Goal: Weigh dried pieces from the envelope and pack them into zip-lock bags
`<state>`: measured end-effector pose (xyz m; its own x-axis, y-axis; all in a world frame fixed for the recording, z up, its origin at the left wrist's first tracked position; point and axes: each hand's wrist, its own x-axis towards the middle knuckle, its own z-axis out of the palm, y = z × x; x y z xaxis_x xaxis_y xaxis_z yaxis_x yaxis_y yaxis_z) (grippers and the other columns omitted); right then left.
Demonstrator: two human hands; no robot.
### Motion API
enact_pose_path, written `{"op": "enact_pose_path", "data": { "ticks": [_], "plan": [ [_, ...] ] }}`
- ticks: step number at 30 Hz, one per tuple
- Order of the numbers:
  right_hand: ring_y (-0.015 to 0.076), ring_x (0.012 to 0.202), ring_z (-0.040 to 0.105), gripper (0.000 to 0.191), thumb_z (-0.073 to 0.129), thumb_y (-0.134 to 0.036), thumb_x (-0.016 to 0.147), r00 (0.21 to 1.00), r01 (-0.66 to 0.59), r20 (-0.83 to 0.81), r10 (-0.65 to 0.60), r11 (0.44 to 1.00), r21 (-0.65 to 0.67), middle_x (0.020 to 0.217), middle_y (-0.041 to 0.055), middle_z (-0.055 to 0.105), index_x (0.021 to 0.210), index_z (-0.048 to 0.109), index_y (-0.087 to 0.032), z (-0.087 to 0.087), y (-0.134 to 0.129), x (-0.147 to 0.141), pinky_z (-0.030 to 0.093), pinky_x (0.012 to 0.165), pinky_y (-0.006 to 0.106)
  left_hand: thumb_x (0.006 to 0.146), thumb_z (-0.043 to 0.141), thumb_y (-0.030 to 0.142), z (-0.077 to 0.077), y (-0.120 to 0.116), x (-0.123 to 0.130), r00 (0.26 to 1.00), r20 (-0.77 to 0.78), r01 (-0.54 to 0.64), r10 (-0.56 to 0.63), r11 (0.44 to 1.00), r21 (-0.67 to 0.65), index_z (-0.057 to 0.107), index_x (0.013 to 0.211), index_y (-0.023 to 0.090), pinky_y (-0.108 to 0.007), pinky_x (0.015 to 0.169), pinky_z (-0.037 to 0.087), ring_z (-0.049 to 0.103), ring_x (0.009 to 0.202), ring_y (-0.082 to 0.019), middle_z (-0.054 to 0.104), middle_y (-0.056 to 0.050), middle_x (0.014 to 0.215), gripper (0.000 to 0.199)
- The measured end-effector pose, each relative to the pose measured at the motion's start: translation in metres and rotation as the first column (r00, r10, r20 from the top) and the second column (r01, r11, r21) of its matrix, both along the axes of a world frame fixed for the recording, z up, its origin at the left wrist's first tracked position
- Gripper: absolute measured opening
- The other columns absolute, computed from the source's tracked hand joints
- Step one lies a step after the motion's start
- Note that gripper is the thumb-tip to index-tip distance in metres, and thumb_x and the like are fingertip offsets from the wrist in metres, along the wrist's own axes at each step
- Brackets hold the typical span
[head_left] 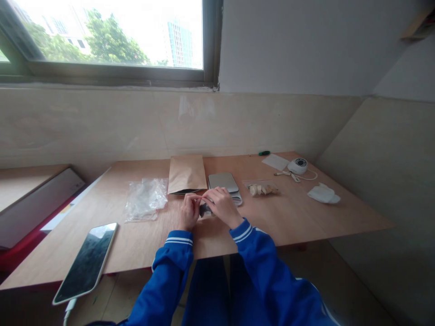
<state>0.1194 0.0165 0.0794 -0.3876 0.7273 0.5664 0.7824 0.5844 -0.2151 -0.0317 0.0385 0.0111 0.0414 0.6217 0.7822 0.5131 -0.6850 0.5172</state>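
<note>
Both hands meet over the middle of the wooden table, fingertips together at the top edge of a small clear bag (pixel 205 210) with dark contents. My left hand (pixel 190 211) pinches the bag's left side, and my right hand (pixel 222 206) pinches it from the right, its fingers bent over the top. Just behind them lie a brown paper bag (pixel 186 174), its dark opening facing me, and a flat silver scale (pixel 223 181). Right of the scale, a clear bag of pale pieces (pixel 261 189) rests on the table. The fingers partly hide the small bag.
Crumpled clear plastic bags (pixel 147 198) lie at the left on the table (pixel 272 222). A phone (pixel 89 260) with a cable overhangs the front left edge. On the right are a white round device (pixel 297 165) with a cord, a white crumpled item (pixel 324 194) and a green object (pixel 264 153).
</note>
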Motion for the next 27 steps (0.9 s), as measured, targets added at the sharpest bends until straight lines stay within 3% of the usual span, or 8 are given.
{"op": "enact_pose_path", "data": {
  "ticks": [11, 15, 20, 23, 27],
  "plan": [
    [0.0194, 0.080, 0.054, 0.015, 0.048, -0.009, 0.088, 0.998, 0.060, 0.014, -0.060, 0.996, -0.072, 0.080, 0.0034, 0.066, 0.081, 0.057, -0.019, -0.006, 0.006, -0.014, 0.032, 0.075, 0.031, 0.089, 0.039, 0.017, -0.002, 0.003, 0.003, 0.997, -0.060, -0.036, 0.040, 0.997, 0.072, 0.042, 0.089, 0.021, -0.028, 0.066, 0.049, 0.056, 0.076, -0.014, 0.050, -0.003, 0.085, 0.004],
    [0.0194, 0.082, 0.056, 0.014, 0.050, -0.020, 0.092, 1.000, 0.024, -0.017, -0.025, 0.997, -0.077, 0.083, 0.0035, 0.068, 0.083, 0.060, -0.020, -0.004, 0.004, -0.010, 0.033, 0.076, 0.031, 0.090, 0.039, 0.019, -0.004, 0.005, 0.002, 0.996, -0.028, -0.079, 0.080, 0.996, 0.042, 0.041, 0.088, 0.021, -0.029, 0.066, 0.049, 0.054, 0.075, -0.014, 0.049, -0.003, 0.085, 0.003],
    [0.0177, 0.084, 0.059, 0.016, 0.052, -0.031, 0.092, 0.991, -0.033, -0.130, 0.017, 0.992, -0.124, 0.090, 0.0029, 0.070, 0.097, 0.061, -0.020, 0.002, -0.002, 0.001, 0.035, 0.080, 0.030, 0.090, 0.040, 0.023, -0.001, 0.002, -0.001, 0.999, -0.036, 0.000, -0.001, 0.999, -0.039, 0.043, 0.092, 0.021, -0.029, 0.067, 0.049, 0.055, 0.080, -0.015, 0.050, -0.004, 0.088, 0.003],
    [0.0185, 0.086, 0.059, 0.016, 0.051, -0.031, 0.093, 0.994, -0.035, -0.108, 0.023, 0.993, -0.117, 0.088, 0.0025, 0.070, 0.090, 0.062, -0.020, 0.003, -0.003, 0.005, 0.035, 0.080, 0.031, 0.089, 0.042, 0.023, 0.001, 0.000, -0.002, 0.997, -0.052, 0.046, -0.051, 0.994, -0.097, 0.045, 0.093, 0.021, -0.026, 0.063, 0.048, 0.055, 0.080, -0.015, 0.051, -0.005, 0.091, 0.005],
    [0.0193, 0.085, 0.057, 0.016, 0.051, -0.029, 0.093, 0.999, -0.020, -0.049, 0.016, 0.997, -0.079, 0.087, 0.0029, 0.069, 0.086, 0.062, -0.020, 0.003, 0.000, 0.006, 0.034, 0.079, 0.032, 0.088, 0.047, 0.023, 0.002, -0.001, -0.002, 0.995, -0.077, 0.052, -0.059, 0.995, -0.090, 0.046, 0.094, 0.021, -0.024, 0.056, 0.045, 0.050, 0.065, -0.010, 0.050, -0.003, 0.090, 0.007]
  ]
}}
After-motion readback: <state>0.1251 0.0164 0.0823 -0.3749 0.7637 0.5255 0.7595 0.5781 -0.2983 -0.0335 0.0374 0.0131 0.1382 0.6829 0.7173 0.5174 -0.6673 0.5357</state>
